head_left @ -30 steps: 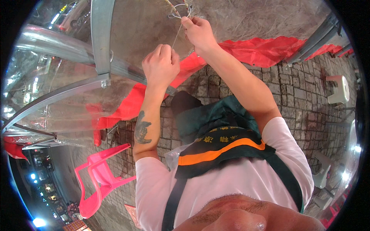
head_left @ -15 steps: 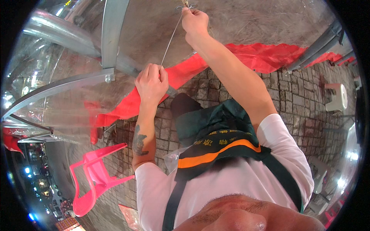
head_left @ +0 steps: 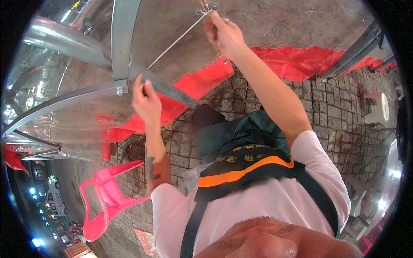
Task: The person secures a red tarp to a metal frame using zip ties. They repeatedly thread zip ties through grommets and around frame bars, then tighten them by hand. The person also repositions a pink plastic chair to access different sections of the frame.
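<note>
A thin white cord (head_left: 176,41) stretches taut and slanting from a small metal hook (head_left: 204,13) at the top centre down to the grey metal pole (head_left: 165,89), where its lower end is lost from sight. My right hand (head_left: 228,38) is beside the hook, one fingertip at or very near it; the other fingers are blurred and apart from it, with nothing visible in them. Just below the cord's lower end, my left hand (head_left: 147,102) is in front of the pole with its fingers apart and nothing seen in them. Behind both hands hangs a clear plastic sheet (head_left: 275,26).
A red strip (head_left: 193,86) edges the sheet's bottom. Metal frame bars (head_left: 124,38) stand at the upper left. On the brick paving (head_left: 327,107) are a pink plastic chair (head_left: 107,193), left, and a white stool (head_left: 377,107), right. Farther left are a vehicle (head_left: 56,198) and lights.
My left hand has moved left and its fingers have spread. The cord now slants farther left. My right hand has loosened and shifted slightly right and down from the hook.
</note>
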The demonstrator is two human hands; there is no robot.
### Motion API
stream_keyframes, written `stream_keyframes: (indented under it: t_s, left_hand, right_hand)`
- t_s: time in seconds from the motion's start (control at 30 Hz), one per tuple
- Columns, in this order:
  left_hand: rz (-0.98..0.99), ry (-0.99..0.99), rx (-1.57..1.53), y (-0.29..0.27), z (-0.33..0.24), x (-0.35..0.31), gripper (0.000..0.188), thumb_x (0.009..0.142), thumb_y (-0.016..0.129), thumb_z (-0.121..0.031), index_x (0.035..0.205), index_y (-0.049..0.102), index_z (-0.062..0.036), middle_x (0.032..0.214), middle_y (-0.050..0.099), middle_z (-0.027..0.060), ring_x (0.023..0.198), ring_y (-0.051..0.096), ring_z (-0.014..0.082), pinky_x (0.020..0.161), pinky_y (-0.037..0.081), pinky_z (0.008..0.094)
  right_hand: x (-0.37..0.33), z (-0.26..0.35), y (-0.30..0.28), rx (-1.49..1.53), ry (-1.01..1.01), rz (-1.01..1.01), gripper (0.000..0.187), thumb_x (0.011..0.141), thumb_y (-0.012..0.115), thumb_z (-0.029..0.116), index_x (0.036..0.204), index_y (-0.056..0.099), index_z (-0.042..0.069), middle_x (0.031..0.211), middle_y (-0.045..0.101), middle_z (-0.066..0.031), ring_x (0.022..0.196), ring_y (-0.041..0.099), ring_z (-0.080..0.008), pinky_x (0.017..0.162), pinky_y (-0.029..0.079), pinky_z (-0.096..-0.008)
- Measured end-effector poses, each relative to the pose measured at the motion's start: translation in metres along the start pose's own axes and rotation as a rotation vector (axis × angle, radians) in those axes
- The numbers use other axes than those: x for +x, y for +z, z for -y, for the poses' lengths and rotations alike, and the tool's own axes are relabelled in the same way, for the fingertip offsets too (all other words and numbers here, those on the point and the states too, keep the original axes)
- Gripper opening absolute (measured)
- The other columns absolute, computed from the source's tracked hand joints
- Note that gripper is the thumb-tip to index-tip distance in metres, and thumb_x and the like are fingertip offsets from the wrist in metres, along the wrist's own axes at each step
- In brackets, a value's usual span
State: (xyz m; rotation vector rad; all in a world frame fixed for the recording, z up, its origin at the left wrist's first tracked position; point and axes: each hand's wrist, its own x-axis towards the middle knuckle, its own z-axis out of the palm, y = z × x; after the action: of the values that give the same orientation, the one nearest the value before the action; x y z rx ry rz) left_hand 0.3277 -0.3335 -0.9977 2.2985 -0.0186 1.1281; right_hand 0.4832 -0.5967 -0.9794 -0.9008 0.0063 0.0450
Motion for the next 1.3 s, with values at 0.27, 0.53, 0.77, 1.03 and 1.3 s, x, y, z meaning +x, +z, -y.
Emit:
stream_keyframes:
  t_s: [0.27,0.53,0.77,1.03,1.3]
  left_hand:
    - [1.168,-0.448,-0.404,-0.072,-0.014,-0.093,0.018,0.099,0.067,-0.012,0.112,0.071,-0.0003,0.096,0.068,0.0022,0.086,0.064,0.0103,0.077,0.052,0.0273]
    - [1.359,-0.439,-0.374,-0.080,-0.027,-0.108,0.025,0.098,0.070,-0.015,0.120,0.071,-0.0020,0.105,0.070,0.0043,0.096,0.064,0.0117,0.084,0.051,0.0298]
    - [1.256,-0.590,-0.450,-0.111,-0.015,-0.145,0.027,0.099,0.069,-0.014,0.123,0.069,-0.0022,0.112,0.070,0.0057,0.103,0.065,0.0125,0.093,0.052,0.0308]
    - [1.325,-0.798,-0.280,-0.150,-0.013,-0.185,0.027,0.098,0.068,-0.014,0.123,0.070,-0.0034,0.113,0.072,0.0072,0.103,0.068,0.0160,0.092,0.054,0.0329]
    - [1.433,-0.425,-0.237,-0.133,-0.054,-0.204,0.024,0.098,0.065,-0.013,0.120,0.068,-0.0048,0.103,0.071,0.0108,0.095,0.069,0.0198,0.085,0.055,0.0332]
  right_hand:
    - [-0.071,-0.044,-0.091,-0.544,0.010,0.080,0.018,0.101,0.065,0.014,0.111,0.070,0.000,0.082,0.064,-0.0015,0.072,0.054,-0.0064,0.062,0.045,-0.0249]
    - [-0.007,0.013,0.009,-1.049,-1.098,0.242,0.016,0.095,0.069,0.012,0.108,0.074,0.003,0.091,0.072,-0.0144,0.073,0.070,-0.0276,0.068,0.056,-0.0353]
    - [0.019,0.016,0.043,-1.368,-0.923,0.179,0.017,0.097,0.065,0.022,0.099,0.064,0.005,0.088,0.073,-0.0245,0.079,0.072,-0.0438,0.069,0.058,-0.0531]
    - [0.044,0.011,0.042,-1.437,-1.041,0.327,0.015,0.091,0.061,0.015,0.090,0.063,0.000,0.076,0.070,-0.0246,0.074,0.070,-0.0456,0.067,0.057,-0.0556]
    - [0.048,0.002,0.041,-1.367,-1.044,0.271,0.014,0.086,0.061,0.011,0.088,0.072,0.003,0.080,0.072,-0.0202,0.079,0.071,-0.0420,0.070,0.059,-0.0508]
